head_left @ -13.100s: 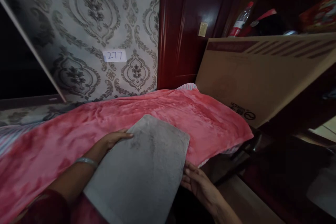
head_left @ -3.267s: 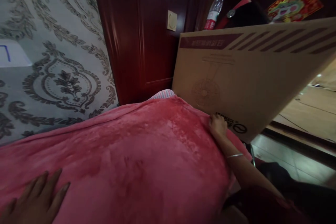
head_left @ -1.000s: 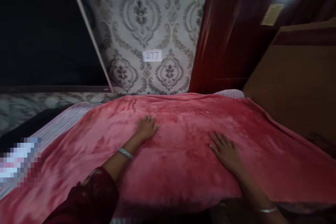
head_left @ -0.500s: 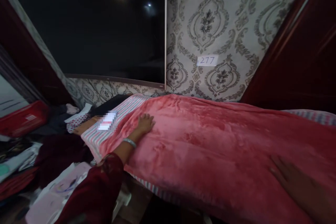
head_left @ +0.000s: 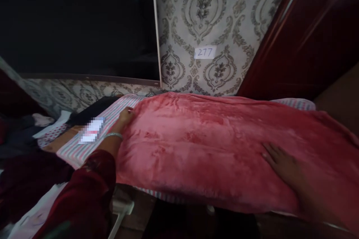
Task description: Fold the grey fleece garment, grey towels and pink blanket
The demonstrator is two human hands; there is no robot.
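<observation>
A red plush blanket point(head_left: 196, 145) lies spread across a surface, over a striped cloth point(head_left: 74, 151) that shows at its left end and along the far right. At the blanket's upper left edge is my left hand point(head_left: 126, 116), its fingers curled in on the edge, a bracelet on the wrist. Further right, my right hand point(head_left: 286, 164) rests flat on the blanket with its fingers stretched out. A pale item point(head_left: 92, 130), blurred out by pixels, sits on the striped cloth beside my left forearm.
Behind the blanket stands a patterned wall with a paper label reading 277 point(head_left: 205, 52). A large dark television screen point(head_left: 84, 26) hangs at the left. Dark cloth point(head_left: 30, 179) lies at the lower left, and a dark red wooden panel point(head_left: 303, 33) rises at the right.
My left hand has moved from lying open on the blanket to its left edge, and its fingers have curled. The view has shifted right. My right hand still lies flat.
</observation>
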